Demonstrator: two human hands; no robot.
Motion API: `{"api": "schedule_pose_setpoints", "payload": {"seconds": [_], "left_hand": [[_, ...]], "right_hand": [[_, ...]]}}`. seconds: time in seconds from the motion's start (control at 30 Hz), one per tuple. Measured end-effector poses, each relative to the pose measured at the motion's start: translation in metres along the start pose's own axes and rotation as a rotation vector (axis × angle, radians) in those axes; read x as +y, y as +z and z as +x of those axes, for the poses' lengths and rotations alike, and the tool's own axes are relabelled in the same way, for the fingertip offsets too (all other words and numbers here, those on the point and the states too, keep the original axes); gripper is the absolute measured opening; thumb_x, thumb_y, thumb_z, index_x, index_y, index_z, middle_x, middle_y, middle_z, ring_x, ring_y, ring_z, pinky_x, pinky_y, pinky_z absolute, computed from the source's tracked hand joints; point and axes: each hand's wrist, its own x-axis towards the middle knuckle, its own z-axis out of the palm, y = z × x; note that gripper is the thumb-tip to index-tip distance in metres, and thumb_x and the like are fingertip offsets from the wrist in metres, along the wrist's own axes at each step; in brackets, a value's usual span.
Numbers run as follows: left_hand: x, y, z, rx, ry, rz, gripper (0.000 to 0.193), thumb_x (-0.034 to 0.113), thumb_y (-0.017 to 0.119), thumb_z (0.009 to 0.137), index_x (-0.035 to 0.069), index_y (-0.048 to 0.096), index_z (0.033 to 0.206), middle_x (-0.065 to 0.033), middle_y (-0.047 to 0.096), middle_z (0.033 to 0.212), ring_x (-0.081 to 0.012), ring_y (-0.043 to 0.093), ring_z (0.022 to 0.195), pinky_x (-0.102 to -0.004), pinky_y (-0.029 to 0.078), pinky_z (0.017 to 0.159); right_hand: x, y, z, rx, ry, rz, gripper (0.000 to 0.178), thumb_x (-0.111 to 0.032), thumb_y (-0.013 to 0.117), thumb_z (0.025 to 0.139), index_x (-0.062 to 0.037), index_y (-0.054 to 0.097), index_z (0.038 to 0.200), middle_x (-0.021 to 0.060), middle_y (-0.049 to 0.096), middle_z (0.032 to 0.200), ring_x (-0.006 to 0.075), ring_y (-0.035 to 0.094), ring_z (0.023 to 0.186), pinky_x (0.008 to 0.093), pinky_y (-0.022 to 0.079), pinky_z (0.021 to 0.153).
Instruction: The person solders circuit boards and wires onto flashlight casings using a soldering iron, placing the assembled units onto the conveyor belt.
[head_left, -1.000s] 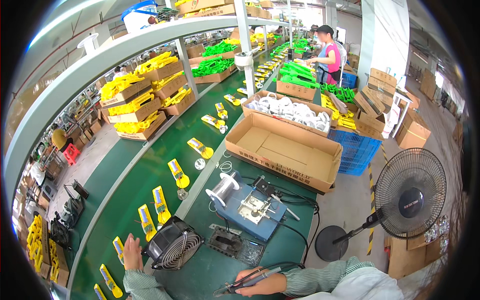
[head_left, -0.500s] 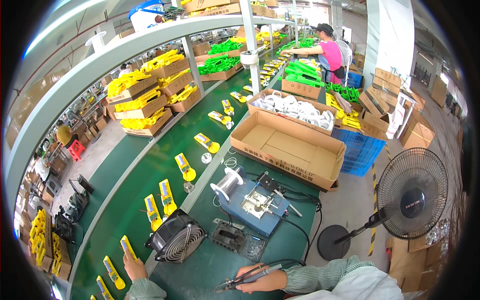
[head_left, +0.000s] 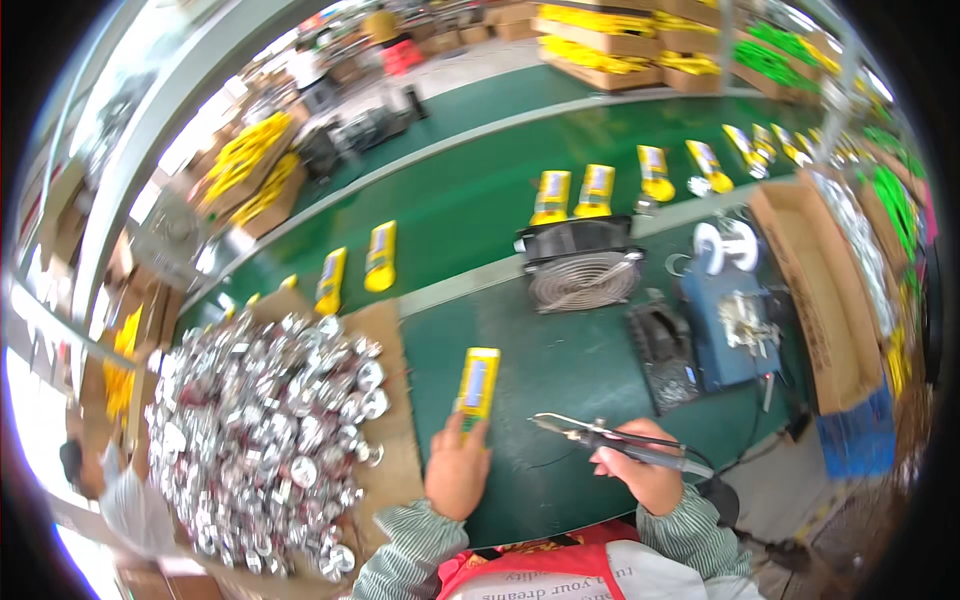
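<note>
My left hand point(head_left: 458, 475) has its fingers closed round the near end of a yellow plastic housing point(head_left: 481, 375), which lies on the green bench. A pale blue-violet part, like a battery, sits inside the housing; its near end is hidden by my fingers. My right hand point(head_left: 648, 468) grips a soldering iron point(head_left: 600, 438) with a grey handle and black cable. A thin metal tip and a second slim prong point left toward the housing, apart from it. A heap of shiny silver round parts point(head_left: 270, 440) lies on cardboard to the left of my left hand.
Beyond the bench runs a green conveyor belt point(head_left: 450, 200) carrying several yellow housings. A black fan point(head_left: 580, 265) stands at the bench's far edge. To the right are a black tray point(head_left: 662, 350), a blue device with a solder spool point(head_left: 728, 335) and a cardboard box point(head_left: 815, 300).
The view has swung left, bringing the silver heap in. My left hand has brought a yellow housing from the belt to the bench. The soldering iron stays in my right hand.
</note>
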Motion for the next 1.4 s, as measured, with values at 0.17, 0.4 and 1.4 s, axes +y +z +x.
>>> {"api": "schedule_pose_setpoints", "payload": {"seconds": [0.17,0.4,1.4], "left_hand": [[-0.005,-0.019,-0.017,0.109,0.097,-0.091,0.046,0.015,0.068,0.072,0.008,0.054,0.115,-0.0188,0.049,0.118,-0.0359,0.053,0.098,-0.0409,0.046,0.082],[-0.093,-0.026,0.024,0.370,-0.115,0.457,0.011,0.023,0.057,0.080,0.012,0.057,0.080,-0.0080,0.054,0.077,-0.0263,0.057,0.069,-0.0387,0.046,0.056],[-0.043,-0.013,-0.012,0.052,-0.156,-0.402,0.009,0.011,0.063,0.077,0.002,0.062,0.080,-0.0133,0.058,0.074,-0.0304,0.055,0.071,-0.0377,0.044,0.066]], "right_hand": [[-0.005,0.016,-0.002,0.072,-0.006,-0.053,0.019,0.001,0.062,0.078,0.0042,0.048,0.090,0.0173,0.063,0.076,0.0185,0.064,0.062,0.0273,0.054,0.057],[0.004,0.015,-0.005,-0.002,-0.056,-0.128,0.020,-0.002,0.065,0.079,0.0032,0.052,0.093,0.0139,0.064,0.077,0.0172,0.065,0.070,0.0285,0.054,0.061],[0.000,0.032,0.021,-0.170,-0.150,-0.249,0.014,-0.003,0.065,0.079,0.0040,0.057,0.088,0.0113,0.066,0.077,0.0140,0.065,0.068,0.0250,0.052,0.059]]}}
